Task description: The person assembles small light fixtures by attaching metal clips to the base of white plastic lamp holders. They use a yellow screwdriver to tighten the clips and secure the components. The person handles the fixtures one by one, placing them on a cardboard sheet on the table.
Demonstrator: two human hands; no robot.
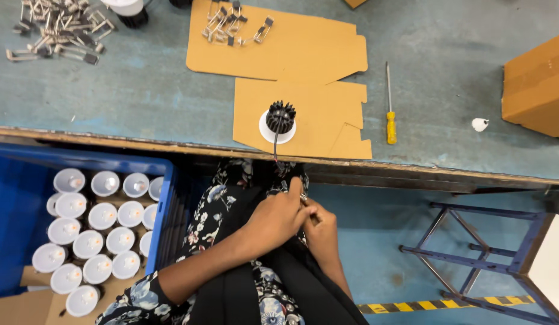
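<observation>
head cam: your only view, worn on your head, looking steeply down | faces forward over the bench (141, 90) edge | near your lap, where your hands (291, 219) sit low centre | bench fills the top, crate (165, 198) lower left, stool (502, 253) lower right

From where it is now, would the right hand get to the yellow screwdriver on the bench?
Probably yes. The right hand is down at the lap against the left hand; the yellow screwdriver lies in the open on the bench, nothing between.
</observation>
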